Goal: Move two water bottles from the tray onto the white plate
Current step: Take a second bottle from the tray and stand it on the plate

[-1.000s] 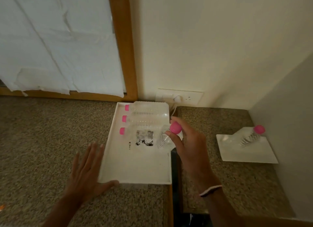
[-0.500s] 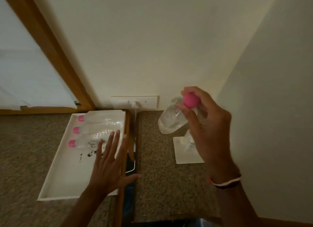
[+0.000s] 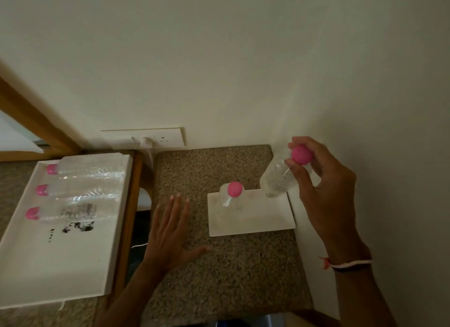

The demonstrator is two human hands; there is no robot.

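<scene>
One water bottle (image 3: 232, 196) is stood upright on the white plate (image 3: 250, 219); a second bottle (image 3: 277, 178) is held tilted above the plate's far right corner, the right hand (image 3: 323, 180) gripping its pink cap. The left hand (image 3: 170, 231) is spread flat, empty, over the worktop (image 3: 226, 273). Three bottles (image 3: 80, 190) are laid in the tray (image 3: 48, 265).

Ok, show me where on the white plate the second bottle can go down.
The white plate is bare along its near half and its right side, between the standing bottle and the wall. The right hand holds the second bottle over the far right corner. The far left corner is taken.
</scene>
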